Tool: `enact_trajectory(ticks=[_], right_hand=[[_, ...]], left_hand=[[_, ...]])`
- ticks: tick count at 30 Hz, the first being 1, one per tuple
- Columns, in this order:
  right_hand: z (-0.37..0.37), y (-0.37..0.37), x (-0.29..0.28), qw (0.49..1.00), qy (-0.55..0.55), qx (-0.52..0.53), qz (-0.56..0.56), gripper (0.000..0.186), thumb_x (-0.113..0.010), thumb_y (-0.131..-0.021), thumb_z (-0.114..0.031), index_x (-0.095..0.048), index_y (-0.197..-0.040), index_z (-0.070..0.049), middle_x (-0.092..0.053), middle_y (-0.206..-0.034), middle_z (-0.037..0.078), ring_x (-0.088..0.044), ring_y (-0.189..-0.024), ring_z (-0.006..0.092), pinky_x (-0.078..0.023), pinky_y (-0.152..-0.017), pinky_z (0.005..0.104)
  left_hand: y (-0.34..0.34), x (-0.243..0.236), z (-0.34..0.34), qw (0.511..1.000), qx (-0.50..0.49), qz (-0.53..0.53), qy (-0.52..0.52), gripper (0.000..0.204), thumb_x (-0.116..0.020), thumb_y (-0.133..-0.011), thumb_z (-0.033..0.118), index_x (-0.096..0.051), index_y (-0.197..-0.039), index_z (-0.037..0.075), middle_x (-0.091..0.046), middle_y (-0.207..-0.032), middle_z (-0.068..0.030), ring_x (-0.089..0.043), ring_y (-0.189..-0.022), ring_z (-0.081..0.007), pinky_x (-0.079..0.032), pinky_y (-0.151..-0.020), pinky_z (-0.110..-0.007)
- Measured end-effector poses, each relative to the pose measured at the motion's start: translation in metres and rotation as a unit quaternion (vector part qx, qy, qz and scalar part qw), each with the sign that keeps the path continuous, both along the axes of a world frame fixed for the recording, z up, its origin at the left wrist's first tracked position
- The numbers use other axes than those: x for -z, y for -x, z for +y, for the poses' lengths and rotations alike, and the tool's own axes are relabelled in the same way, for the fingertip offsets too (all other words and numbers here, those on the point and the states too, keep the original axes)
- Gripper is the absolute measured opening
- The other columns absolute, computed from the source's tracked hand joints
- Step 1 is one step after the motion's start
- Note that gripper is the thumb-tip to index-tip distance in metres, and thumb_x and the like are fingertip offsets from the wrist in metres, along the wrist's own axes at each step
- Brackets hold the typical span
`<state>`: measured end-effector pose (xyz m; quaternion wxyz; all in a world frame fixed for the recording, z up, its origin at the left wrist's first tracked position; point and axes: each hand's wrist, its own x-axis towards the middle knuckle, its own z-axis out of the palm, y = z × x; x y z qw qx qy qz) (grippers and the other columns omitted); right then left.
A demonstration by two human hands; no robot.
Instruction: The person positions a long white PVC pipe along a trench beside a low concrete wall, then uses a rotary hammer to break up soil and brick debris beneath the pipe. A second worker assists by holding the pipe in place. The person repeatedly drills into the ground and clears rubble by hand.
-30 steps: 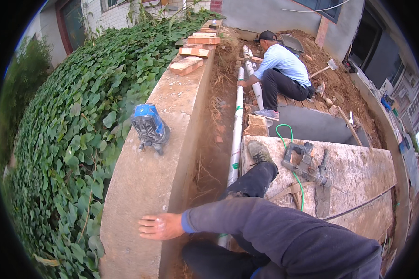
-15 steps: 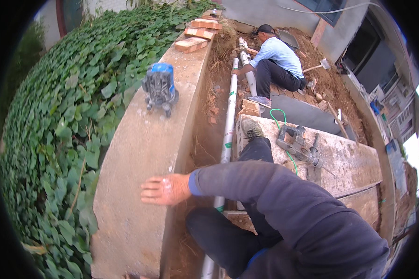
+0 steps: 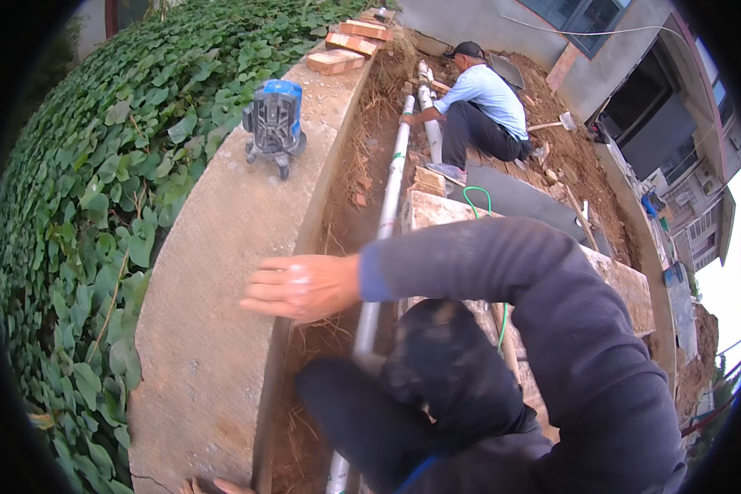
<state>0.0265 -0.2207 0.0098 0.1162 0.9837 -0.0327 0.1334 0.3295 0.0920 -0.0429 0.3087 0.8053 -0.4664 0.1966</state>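
My right hand (image 3: 302,287) reaches left across the trench with fingers stretched out, over the edge of a concrete wall (image 3: 214,272); it holds nothing. Whether it touches the wall I cannot tell. Only fingertips of my left hand (image 3: 214,487) show at the lower edge, spread on the same wall. Farther along its top stands a blue and black laser level (image 3: 275,128) on short legs. A long white pipe (image 3: 393,179) runs through the trench, partly hidden behind my right arm and bent legs.
Several bricks (image 3: 335,61) lie on the wall's far end. Leafy vines (image 3: 82,214) crowd its left side. A co-worker (image 3: 487,103) squats ahead, one hand at the pipe's far end. A green cord (image 3: 477,191) crosses the pale slab (image 3: 626,288); a shovel (image 3: 566,121) lies on the dirt.
My right hand has lifted slightly, and its sleeve now hides the power drill on the slab. My right knee has come up as the foot left the slab. Left fingertips have appeared below.
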Motion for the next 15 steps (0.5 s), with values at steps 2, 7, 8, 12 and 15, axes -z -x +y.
enact_trajectory(ticks=[2,7,8,12,15], right_hand=[[0.011,0.039,-0.004,0.999,-0.016,0.028,-0.023,0.026,-0.063,-0.087,-0.018,-0.059,-0.108,-0.004,-0.055,-0.099,0.007,-0.057,-0.096,0.0216,-0.047,-0.089,0.0373],[0.035,0.127,0.047,0.917,-0.181,0.316,0.165,0.006,-0.063,-0.084,-0.014,-0.063,-0.086,-0.008,-0.063,-0.084,0.008,-0.068,-0.083,0.0275,-0.056,-0.072,0.0413],[0.028,0.140,0.061,0.909,-0.174,0.318,0.204,0.006,-0.065,-0.083,-0.014,-0.066,-0.084,-0.008,-0.067,-0.082,0.009,-0.071,-0.081,0.0293,-0.057,-0.068,0.0422],[0.000,0.161,0.129,0.830,-0.179,0.372,0.374,0.011,-0.070,-0.080,-0.015,-0.079,-0.085,-0.012,-0.076,-0.084,0.013,-0.076,-0.084,0.0309,-0.060,-0.071,0.0434],[-0.004,0.154,0.198,0.831,-0.213,0.375,0.351,0.012,-0.066,-0.083,-0.014,-0.077,-0.084,-0.011,-0.074,-0.085,0.015,-0.075,-0.084,0.0337,-0.059,-0.072,0.0455]], left_hand=[[0.000,0.002,0.000,1.000,-0.003,-0.007,-0.003,0.050,-0.053,-0.105,0.045,-0.064,-0.119,-0.002,-0.062,-0.120,-0.0253,-0.058,-0.113,-0.0457,-0.046,-0.103,-0.056],[-0.006,0.015,0.001,0.999,-0.007,-0.033,-0.024,0.046,-0.053,-0.106,0.040,-0.065,-0.115,-0.003,-0.063,-0.118,-0.0246,-0.060,-0.112,-0.0425,-0.048,-0.100,-0.054],[-0.009,0.018,0.002,0.999,-0.007,-0.028,-0.037,0.045,-0.054,-0.103,0.037,-0.064,-0.120,-0.004,-0.062,-0.124,-0.0241,-0.059,-0.116,-0.0409,-0.047,-0.102,-0.053],[-0.013,0.022,0.009,0.998,-0.013,0.014,-0.058,0.047,-0.056,-0.099,0.030,-0.062,-0.128,-0.007,-0.059,-0.135,-0.0245,-0.059,-0.121,-0.0392,-0.048,-0.105,-0.048],[-0.011,0.021,0.010,0.998,-0.001,0.009,-0.066,0.052,-0.055,-0.099,0.033,-0.061,-0.126,-0.011,-0.057,-0.135,-0.0294,-0.054,-0.127,-0.0444,-0.042,-0.111,-0.051]])
